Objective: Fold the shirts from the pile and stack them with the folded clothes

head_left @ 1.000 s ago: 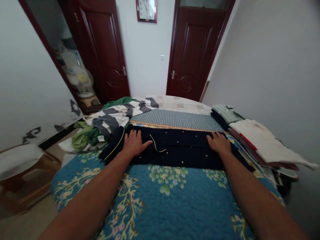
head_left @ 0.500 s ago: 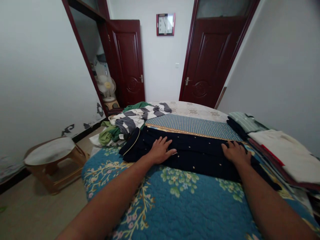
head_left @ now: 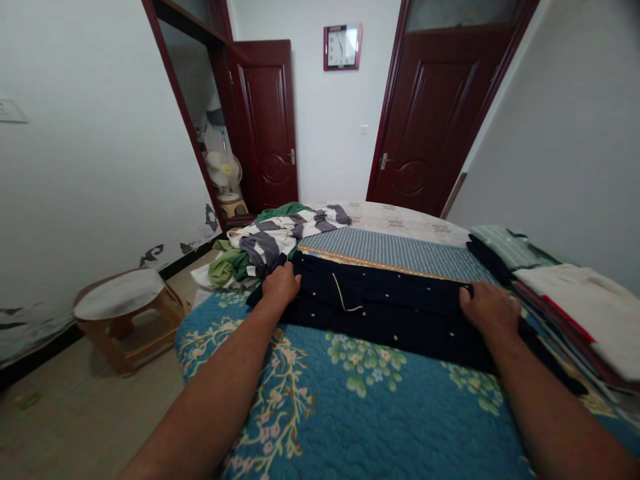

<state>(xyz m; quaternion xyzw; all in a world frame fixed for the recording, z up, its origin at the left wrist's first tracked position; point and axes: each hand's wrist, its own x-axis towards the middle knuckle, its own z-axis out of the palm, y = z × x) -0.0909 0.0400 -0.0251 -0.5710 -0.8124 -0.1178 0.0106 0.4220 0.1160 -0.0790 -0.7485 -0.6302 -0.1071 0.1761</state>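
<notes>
A dark navy garment [head_left: 380,307] with small pale dots and light piping lies as a long folded strip across the blue floral quilt [head_left: 350,413]. At its left end, my left hand [head_left: 281,287] has its fingers closed on the cloth. My right hand [head_left: 490,308] is on the right part of the garment, fingers curled down and closed on the fabric. Part of the garment reaches out past my right wrist toward the stacked clothes.
Rumpled striped and green clothes [head_left: 270,240] lie at the bed's far left. Folded clothes are stacked [head_left: 580,307] at the right. A brown stool [head_left: 120,300] stands on the floor at left. Behind are two dark red doors [head_left: 265,127] and a wall clock [head_left: 343,47].
My left hand has moved left from the garment's middle to its left end and closed. My right hand's fingers have curled in. The view has shifted slightly.
</notes>
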